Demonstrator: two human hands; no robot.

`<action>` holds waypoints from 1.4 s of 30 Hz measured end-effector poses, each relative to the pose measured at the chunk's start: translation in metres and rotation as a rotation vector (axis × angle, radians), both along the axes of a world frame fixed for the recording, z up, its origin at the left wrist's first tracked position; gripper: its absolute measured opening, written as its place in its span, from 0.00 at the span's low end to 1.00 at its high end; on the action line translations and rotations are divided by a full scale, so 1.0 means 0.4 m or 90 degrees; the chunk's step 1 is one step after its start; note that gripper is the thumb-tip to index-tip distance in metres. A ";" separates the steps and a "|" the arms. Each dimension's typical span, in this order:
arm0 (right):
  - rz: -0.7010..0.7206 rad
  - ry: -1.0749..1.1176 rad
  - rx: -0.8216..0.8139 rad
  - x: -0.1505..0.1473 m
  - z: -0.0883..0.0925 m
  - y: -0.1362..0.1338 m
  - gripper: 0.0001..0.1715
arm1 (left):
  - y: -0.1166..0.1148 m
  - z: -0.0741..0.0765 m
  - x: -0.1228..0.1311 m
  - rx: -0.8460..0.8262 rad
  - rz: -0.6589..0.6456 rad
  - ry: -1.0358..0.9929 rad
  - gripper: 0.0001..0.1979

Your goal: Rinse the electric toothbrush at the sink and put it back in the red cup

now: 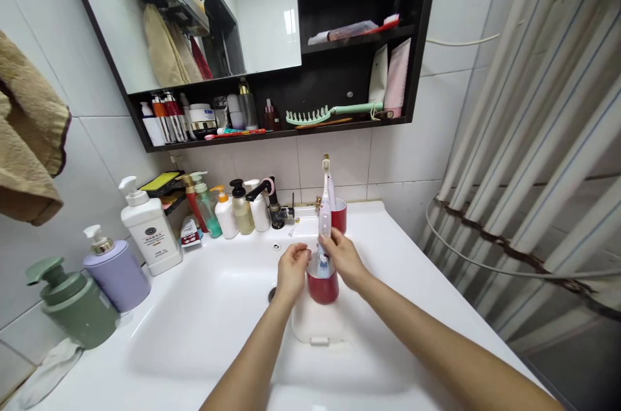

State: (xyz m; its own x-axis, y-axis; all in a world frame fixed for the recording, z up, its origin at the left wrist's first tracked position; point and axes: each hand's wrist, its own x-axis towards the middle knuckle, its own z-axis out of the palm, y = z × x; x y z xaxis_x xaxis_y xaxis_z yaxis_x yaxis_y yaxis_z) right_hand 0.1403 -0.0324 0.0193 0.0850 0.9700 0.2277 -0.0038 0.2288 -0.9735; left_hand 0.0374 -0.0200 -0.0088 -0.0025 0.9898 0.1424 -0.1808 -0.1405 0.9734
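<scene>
My right hand (345, 258) grips a pale pink electric toothbrush (325, 220) by its handle. The brush stands upright, head up, with its lower end inside a red cup (323, 289) that is white within. At the cup's left rim is my left hand (292, 268), its fingers curled and pressed together; whether they pinch the rim or something small does not show. Under the cup lies a whitish flat tray (310, 333) at the basin's right side. Directly behind, a second red cup (339, 218) holds another light-coloured brush (331, 191).
The white basin (208, 333) has a black faucet (276, 207) at its back. Several pump bottles (224, 211) line the left and rear edge. Above hangs a dark mirror cabinet (339, 84) with a green hairbrush (334, 112). White pipes (528, 158) stand at the right.
</scene>
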 end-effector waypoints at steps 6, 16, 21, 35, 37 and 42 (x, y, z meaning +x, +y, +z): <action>-0.041 -0.076 0.009 0.025 -0.045 0.093 0.11 | -0.019 -0.054 0.003 0.207 -0.024 0.311 0.10; -0.059 -0.195 -0.029 0.035 -0.135 0.070 0.12 | -0.016 -0.070 0.012 0.268 -0.138 0.665 0.07; -0.078 -0.187 -0.011 0.114 -0.099 0.045 0.15 | -0.034 -0.005 0.066 0.367 -0.200 0.767 0.06; -0.168 -0.244 -0.052 0.395 0.002 0.210 0.15 | 0.161 0.080 0.350 0.514 -0.175 0.763 0.05; -0.165 -0.248 -0.057 0.405 -0.001 0.245 0.16 | 0.184 0.078 0.364 0.503 -0.158 0.776 0.06; -0.149 -0.258 -0.061 0.419 -0.001 0.300 0.16 | 0.222 0.082 0.350 0.482 -0.045 0.793 0.11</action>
